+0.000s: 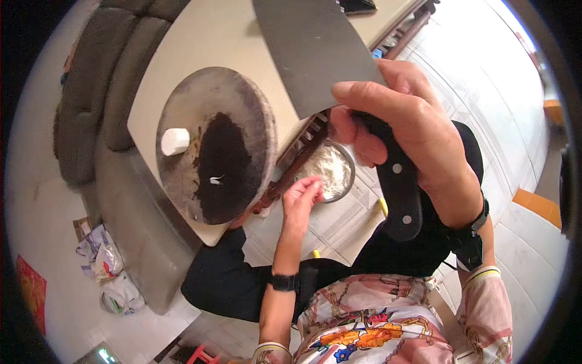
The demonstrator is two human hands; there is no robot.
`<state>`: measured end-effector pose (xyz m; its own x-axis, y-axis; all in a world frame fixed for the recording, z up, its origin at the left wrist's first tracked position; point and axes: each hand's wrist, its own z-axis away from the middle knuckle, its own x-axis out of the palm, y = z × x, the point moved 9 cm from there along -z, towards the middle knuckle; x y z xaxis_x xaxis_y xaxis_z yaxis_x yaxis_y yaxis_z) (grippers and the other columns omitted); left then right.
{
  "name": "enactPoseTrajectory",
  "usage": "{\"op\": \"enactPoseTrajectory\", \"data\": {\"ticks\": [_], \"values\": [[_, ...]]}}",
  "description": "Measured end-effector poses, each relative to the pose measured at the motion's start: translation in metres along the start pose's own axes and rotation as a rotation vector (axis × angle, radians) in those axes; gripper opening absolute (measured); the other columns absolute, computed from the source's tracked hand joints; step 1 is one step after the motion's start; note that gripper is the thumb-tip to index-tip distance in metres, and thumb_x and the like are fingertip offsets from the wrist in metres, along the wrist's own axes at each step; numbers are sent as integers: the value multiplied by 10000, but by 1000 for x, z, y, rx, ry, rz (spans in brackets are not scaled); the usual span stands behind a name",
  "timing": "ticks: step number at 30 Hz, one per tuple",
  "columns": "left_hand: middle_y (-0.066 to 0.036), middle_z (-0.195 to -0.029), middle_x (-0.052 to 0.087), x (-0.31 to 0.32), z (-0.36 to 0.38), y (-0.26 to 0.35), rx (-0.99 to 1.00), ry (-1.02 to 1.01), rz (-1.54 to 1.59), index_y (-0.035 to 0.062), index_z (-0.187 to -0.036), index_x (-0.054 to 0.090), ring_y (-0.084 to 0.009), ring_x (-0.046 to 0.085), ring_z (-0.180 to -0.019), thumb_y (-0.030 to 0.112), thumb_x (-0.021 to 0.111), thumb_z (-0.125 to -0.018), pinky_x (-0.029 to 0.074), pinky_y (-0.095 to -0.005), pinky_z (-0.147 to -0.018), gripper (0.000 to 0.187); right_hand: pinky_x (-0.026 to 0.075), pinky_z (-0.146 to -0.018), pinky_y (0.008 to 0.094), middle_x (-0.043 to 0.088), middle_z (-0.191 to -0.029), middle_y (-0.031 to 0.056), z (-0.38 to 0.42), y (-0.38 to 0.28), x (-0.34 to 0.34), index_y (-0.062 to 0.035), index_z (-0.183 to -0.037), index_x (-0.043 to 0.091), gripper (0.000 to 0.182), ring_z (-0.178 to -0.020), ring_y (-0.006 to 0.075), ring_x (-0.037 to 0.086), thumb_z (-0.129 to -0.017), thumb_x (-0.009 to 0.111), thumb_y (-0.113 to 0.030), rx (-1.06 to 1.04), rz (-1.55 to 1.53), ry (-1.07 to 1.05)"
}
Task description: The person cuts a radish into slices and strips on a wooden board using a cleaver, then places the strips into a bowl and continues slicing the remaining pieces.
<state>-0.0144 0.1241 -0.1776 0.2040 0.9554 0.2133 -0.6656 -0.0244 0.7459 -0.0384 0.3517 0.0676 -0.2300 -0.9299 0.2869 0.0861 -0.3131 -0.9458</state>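
Note:
My right hand (418, 127) grips the black riveted handle of a cleaver (315, 51), its broad grey blade raised above the table edge. My left hand (300, 203) is lower, at the near rim of a metal bowl (353, 176). Its fingers are pinched together, and whatever they hold, if anything, cannot be made out. Thin white shreds (330, 170) fill much of the bowl, down by the floor. On the round wooden chopping board (212, 85) sits a white chunk (175, 141), like peeled radish. A small white scrap (216, 180) lies on the board's dark wet patch.
The board stands on a cream table (206, 36), with a dark object (359, 6) at its far edge. A grey sofa (115, 79) runs along the left. Bags (109, 261) lie on the floor beside it. My knees flank the bowl.

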Motion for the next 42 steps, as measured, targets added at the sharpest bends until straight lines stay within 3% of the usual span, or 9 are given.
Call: {"op": "enactPoseTrajectory", "data": {"ticks": [5, 7, 11, 12, 16, 18, 33, 38, 42], "values": [[-73, -943, 652, 35, 80, 95, 270, -101, -371, -23, -1017, 655, -95, 598, -771, 68, 649, -860, 492, -217, -699, 181, 368, -477, 219, 502, -497, 29, 1, 0, 2, -4, -633, 572, 300, -433, 86, 450, -853, 547, -207, -22, -50, -26], [-61, -914, 650, 29, 112, 149, 644, 92, -520, -12, -972, 672, -95, 595, -753, 53, 658, -847, 487, -216, -699, 142, 362, -465, 219, 500, -495, 31, 2, 1, 3, -7, -639, 572, 290, -430, 88, 453, -846, 556, -211, 2, -49, -21], [-70, -961, 619, 0, 138, 216, 1038, 556, -1096, -5, -1013, 672, -125, 582, -790, -12, 622, -842, 479, -258, -696, 178, 354, -437, 222, 504, -498, 30, 4, 4, 7, -6, -647, 568, 283, -425, 90, 450, -834, 571, -219, 26, -71, -27], [-82, -959, 615, -10, 137, 223, 1015, 625, -1172, 2, -1056, 662, -145, 584, -781, -27, 619, -828, 476, -267, -697, 234, 354, -437, 222, 504, -498, 30, 4, 4, 7, -6, -647, 568, 283, -425, 90, 450, -834, 571, -219, 20, -73, -30], [-110, -958, 599, -24, 115, 233, 980, 506, -1370, 14, -1056, 652, -183, 587, -754, -31, 592, -830, 476, -295, -689, 238, 369, -441, 223, 504, -504, 29, 4, 4, 4, -12, -650, 569, 274, -427, 89, 455, -827, 576, -222, 24, -65, -27], [-162, -930, 578, -26, 102, 231, 829, 409, -1391, 14, -996, 624, -340, 585, -853, -15, 585, -815, 465, -401, -750, 188, 376, -443, 224, 504, -507, 29, 4, 4, 3, -15, -650, 569, 272, -429, 89, 458, -825, 577, -224, 28, -58, -29], [-169, -866, 557, -16, 92, 238, 786, 226, -1527, -17, -890, 555, -351, 570, -807, -31, 561, -806, 449, -419, -708, 85, 393, -450, 225, 513, -507, 34, 2, 15, 2, -4, -623, 579, 298, -433, 90, 472, -818, 582, -231, 23, -60, -29], [-160, -873, 572, -17, 105, 236, 1020, 365, -1517, -28, -929, 554, -314, 585, -768, -16, 570, -831, 465, -370, -705, 100, 383, -433, 225, 516, -504, 42, 2, 13, 5, 2, -620, 580, 285, -425, 85, 472, -814, 578, -208, 24, -30, -40], [-159, -869, 566, -23, 97, 244, 918, 358, -1384, -5, -925, 565, -339, 573, -792, -14, 573, -833, 460, -409, -709, 92, 383, -431, 223, 520, -506, 44, 2, 13, 7, 3, -617, 579, 288, -421, 85, 470, -814, 578, -206, 19, -42, -70]]}}
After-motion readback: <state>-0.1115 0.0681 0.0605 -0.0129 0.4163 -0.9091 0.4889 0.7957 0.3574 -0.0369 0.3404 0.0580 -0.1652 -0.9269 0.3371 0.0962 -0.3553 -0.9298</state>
